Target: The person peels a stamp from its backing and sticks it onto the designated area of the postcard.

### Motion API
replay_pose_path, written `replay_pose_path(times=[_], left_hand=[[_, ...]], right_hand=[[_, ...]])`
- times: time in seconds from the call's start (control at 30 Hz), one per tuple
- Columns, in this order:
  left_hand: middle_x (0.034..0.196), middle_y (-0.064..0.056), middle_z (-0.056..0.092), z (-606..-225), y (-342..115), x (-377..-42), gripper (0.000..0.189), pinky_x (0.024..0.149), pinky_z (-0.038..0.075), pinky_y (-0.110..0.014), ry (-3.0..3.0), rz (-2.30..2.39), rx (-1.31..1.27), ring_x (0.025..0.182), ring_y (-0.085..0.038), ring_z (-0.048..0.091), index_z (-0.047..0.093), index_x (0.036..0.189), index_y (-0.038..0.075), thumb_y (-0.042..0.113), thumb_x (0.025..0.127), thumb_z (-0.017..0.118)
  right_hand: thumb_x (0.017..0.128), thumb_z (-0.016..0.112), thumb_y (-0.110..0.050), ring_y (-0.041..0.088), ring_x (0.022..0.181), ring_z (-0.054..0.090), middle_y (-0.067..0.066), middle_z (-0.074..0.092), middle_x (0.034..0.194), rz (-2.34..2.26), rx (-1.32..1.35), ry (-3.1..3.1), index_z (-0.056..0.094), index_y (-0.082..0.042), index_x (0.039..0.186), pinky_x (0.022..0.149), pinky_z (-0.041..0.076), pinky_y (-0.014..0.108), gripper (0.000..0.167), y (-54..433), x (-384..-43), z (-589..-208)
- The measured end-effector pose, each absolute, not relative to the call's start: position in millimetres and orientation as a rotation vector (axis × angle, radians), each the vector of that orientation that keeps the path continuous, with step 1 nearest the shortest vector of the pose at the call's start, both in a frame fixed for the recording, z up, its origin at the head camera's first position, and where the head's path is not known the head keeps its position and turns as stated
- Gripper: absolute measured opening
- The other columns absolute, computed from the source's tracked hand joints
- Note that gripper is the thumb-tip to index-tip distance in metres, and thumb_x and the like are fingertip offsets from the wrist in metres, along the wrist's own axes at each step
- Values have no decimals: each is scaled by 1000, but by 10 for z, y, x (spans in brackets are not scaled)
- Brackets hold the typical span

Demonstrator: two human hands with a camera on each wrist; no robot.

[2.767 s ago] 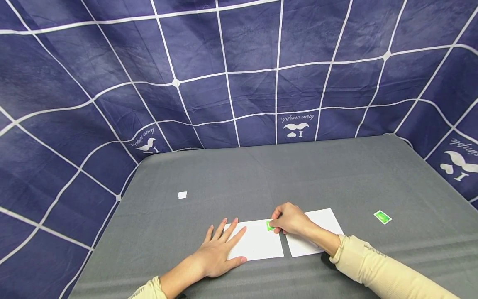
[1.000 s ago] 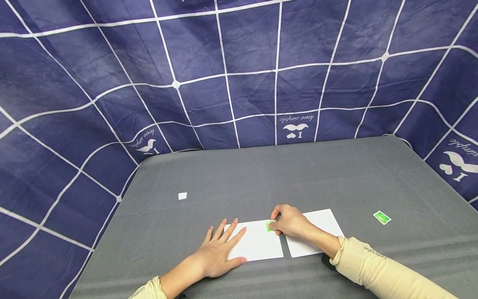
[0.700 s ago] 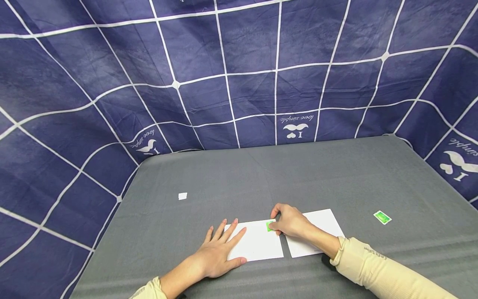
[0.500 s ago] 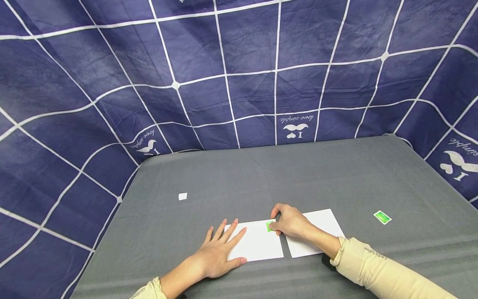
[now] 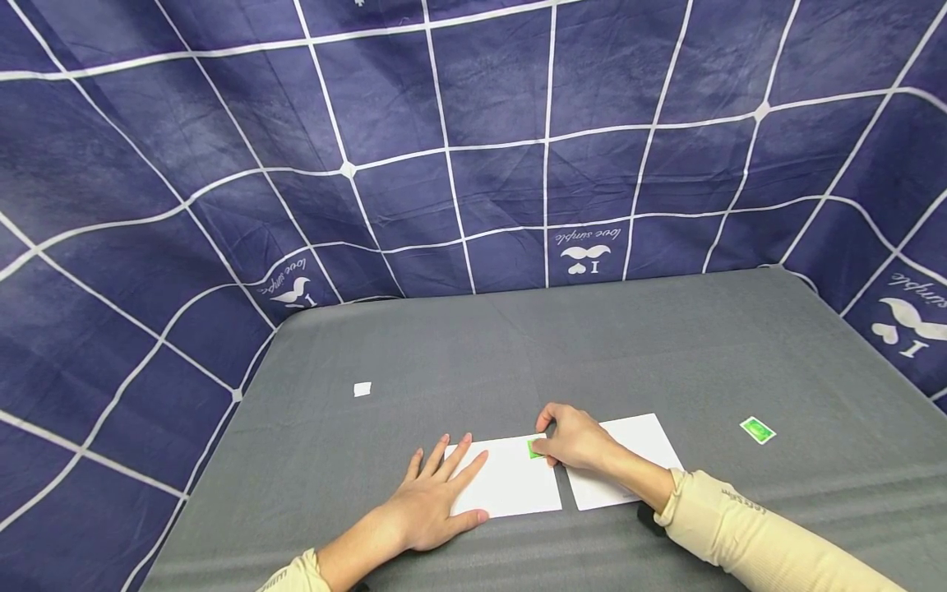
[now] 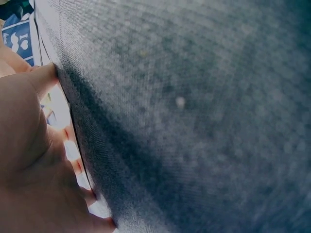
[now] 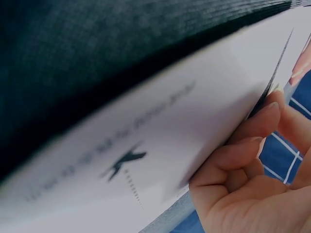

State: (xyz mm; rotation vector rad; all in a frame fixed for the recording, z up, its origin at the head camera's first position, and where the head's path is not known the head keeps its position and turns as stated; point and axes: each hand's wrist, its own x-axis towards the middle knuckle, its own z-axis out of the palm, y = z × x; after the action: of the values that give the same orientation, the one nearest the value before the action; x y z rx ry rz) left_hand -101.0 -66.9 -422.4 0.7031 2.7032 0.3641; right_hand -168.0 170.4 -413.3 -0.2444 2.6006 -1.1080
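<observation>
Two white paper cards, perhaps envelopes, lie side by side with a narrow gap between them. On the left card (image 5: 510, 485) my left hand (image 5: 425, 511) rests with fingers spread, covering its left end. A small green stamp (image 5: 533, 449) sits at that card's upper right corner. My right hand (image 5: 584, 440) has its thumb on the stamp and its fingers curled, hiding part of it. The right forearm crosses over the right card (image 5: 645, 438). In the right wrist view, dark print (image 7: 127, 161) shows on the nearer card beside the curled fingers.
Another green stamp (image 5: 758, 430) with a white border lies apart at the right. A small white paper square (image 5: 362, 389) is at the left. Grey cloth (image 5: 473, 353) covers the table, and a blue curtain (image 5: 503, 181) with white lines stands behind and at both sides.
The right hand's fingers have drawn in slightly over the stamp since the earliest frame. Through the later frames both hands and the cards stay in place.
</observation>
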Motion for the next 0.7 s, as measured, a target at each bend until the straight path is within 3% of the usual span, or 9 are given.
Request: replay_pose_path(times=[0.17, 0.7], left_hand=[[158, -8, 14, -4223, -668, -1016, 74, 104, 12, -64, 2692, 363, 700, 142, -36, 8, 24, 152, 21, 63, 93, 39], [158, -8, 14, -4219, -669, -1019, 74, 105, 12, -64, 2692, 355, 694, 142, -36, 7, 24, 152, 21, 63, 93, 39]], right_hand=[[83, 72, -15, 10, 46, 51, -5, 54, 46, -1075, -233, 2629, 56, -13, 82, 52, 32, 28, 15, 1697, -1691, -4154], [82, 73, -16, 10, 45, 50, -8, 54, 43, -1015, -219, 2663, 56, -14, 80, 50, 31, 28, 17, 1688, -1718, -4178]])
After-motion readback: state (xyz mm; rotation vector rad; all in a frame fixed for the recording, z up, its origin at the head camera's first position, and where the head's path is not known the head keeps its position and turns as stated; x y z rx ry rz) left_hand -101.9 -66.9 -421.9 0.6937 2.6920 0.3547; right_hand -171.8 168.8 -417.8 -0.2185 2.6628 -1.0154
